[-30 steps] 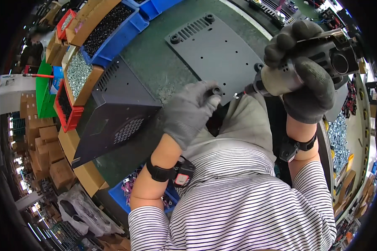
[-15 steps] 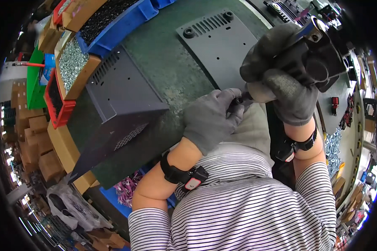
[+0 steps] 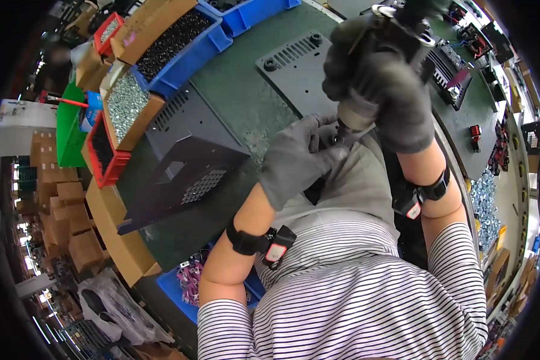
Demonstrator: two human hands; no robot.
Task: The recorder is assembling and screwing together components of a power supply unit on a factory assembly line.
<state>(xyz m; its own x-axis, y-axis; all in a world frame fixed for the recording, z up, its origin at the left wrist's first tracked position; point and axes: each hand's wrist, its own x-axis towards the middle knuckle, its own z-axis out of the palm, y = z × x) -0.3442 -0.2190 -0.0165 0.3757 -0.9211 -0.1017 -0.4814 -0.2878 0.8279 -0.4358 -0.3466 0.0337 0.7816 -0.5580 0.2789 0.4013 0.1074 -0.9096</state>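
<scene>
My right hand [image 3: 396,102], in a grey glove, is closed round a dark power screwdriver [image 3: 357,114], its pale nose pointing down and left. Motion blurs that hand and the tool's upper end. My left hand [image 3: 294,159], gloved too, pinches a small black round piece [image 3: 335,139] just under the screwdriver's nose; the fingers cover most of it. Beyond both hands lies a flat grey metal panel [image 3: 300,75] with slots and black round feet. To the left stands a bent dark metal housing [image 3: 186,162] with a square cutout and a perforated patch.
Blue bins [image 3: 213,45] of black screws and a cardboard box [image 3: 126,105] of silver fasteners line the far left table edge, beside a red tray [image 3: 111,156]. A blue bin [image 3: 173,288] of pinkish metal parts sits below the table edge. A slotted dark part [image 3: 447,75] lies right.
The screwdriver has swung leftward and more upright in my right hand. My left hand stays near its tip, still pinching. The whole view has shifted slightly.
</scene>
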